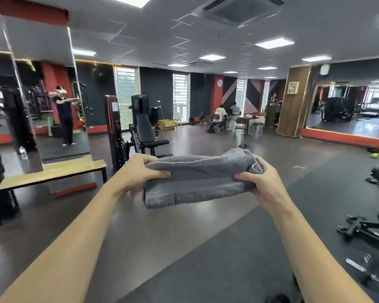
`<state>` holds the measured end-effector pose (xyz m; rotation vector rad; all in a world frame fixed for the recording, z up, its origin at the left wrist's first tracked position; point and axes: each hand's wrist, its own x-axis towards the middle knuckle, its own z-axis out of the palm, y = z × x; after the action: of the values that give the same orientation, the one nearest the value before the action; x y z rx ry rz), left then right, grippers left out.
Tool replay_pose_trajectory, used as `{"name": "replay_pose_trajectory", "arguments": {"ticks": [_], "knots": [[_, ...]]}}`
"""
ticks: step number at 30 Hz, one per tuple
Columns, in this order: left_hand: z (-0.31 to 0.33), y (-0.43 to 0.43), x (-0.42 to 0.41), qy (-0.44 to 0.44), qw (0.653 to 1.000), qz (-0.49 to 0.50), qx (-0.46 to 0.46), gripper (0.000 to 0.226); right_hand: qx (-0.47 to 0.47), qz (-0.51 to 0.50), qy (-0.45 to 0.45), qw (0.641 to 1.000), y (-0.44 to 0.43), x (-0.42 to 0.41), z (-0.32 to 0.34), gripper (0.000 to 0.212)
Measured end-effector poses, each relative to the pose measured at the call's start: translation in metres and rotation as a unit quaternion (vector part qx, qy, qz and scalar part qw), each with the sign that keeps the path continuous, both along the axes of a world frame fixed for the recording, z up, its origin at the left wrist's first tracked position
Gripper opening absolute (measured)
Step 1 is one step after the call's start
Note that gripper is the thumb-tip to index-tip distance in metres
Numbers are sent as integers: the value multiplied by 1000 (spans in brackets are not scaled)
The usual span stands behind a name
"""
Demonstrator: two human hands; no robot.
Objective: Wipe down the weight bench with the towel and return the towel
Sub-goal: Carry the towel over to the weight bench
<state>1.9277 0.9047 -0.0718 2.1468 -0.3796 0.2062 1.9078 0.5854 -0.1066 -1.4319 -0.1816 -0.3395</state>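
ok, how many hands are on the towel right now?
2. The left hand grips the left end of the grey towel; the right hand grips its bunched right end. Neither is hidden.

Both your arms reach straight out ahead, bare, the forearms drawing slightly together toward the wrists. Your left hand (138,171) grips one end of the towel (197,180), thumb laid on its near face and fingers curled over the top. Your right hand (264,182) grips the other end the same way, level with the left.
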Motion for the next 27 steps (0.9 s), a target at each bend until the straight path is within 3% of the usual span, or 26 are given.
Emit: {"name": "replay_pose_trajectory", "arguments": {"ticks": [5, 7, 9, 11, 14, 18, 22, 26, 27], "knots": [[-24, -45, 127, -49, 998, -32, -31, 24, -223, -124, -23, 967, -38, 92, -18, 85], [-39, -68, 182, -79, 995, -53, -2, 6, -291, -135, -25, 947, -46, 138, -32, 92], [-55, -89, 242, -106, 991, -81, 29, 26, -348, -149, -22, 925, -53, 187, -46, 82], [-61, -104, 299, -129, 987, -95, 36, 35, -397, -205, -30, 894, -61, 240, -56, 57], [-54, -122, 386, -107, 989, -93, -35, 19, -372, -289, -1, 882, -76, 311, -60, 27], [-41, -160, 491, -63, 983, -121, -121, 16, -330, -333, 63, 881, -102, 388, -54, 13], [-47, -228, 577, -72, 974, -160, -143, 11, -322, -380, 108, 861, -144, 444, -51, 29], [-59, -314, 645, -90, 965, -200, -144, 7, -336, -442, 120, 823, -206, 484, -50, 11], [-62, -338, 662, -95, 962, -211, -144, 9, -336, -454, 118, 817, -225, 494, -52, 16]]}}
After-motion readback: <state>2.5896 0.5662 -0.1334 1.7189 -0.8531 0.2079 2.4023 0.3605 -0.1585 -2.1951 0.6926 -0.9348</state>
